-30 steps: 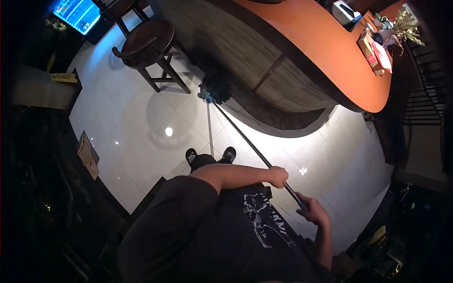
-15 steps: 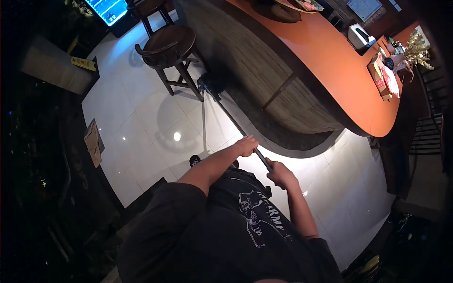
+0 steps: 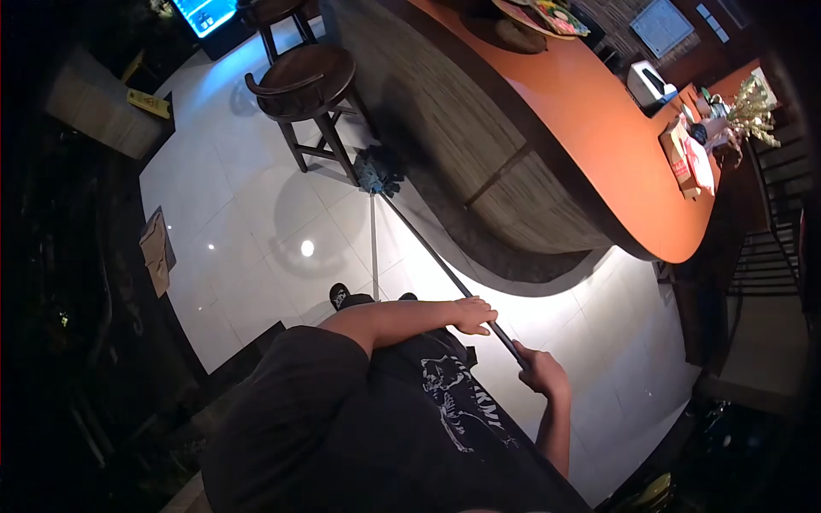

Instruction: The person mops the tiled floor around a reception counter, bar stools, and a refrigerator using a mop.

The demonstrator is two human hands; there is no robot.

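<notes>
A mop (image 3: 434, 252) with a dark handle slants from my hands to the floor. Its blue-grey strand head (image 3: 378, 171) lies on the white tiles by the legs of a wooden stool, close to the counter base. My left hand (image 3: 472, 315) is closed on the handle partway along. Nearer the handle's upper end, my right hand (image 3: 542, 373) grips it with fingers wrapped round.
The dark wooden stool (image 3: 306, 77) stands beside the curved counter with an orange top (image 3: 590, 128). A flattened brown cardboard piece (image 3: 156, 255) lies at the floor's left edge. A yellow floor sign (image 3: 149, 103) is farther back. A box (image 3: 684, 158) sits on the counter.
Both hands have moved down and right in view, toward my body, drawing the mop back. The mop head has come slightly out from behind the stool leg, and its strands show more.
</notes>
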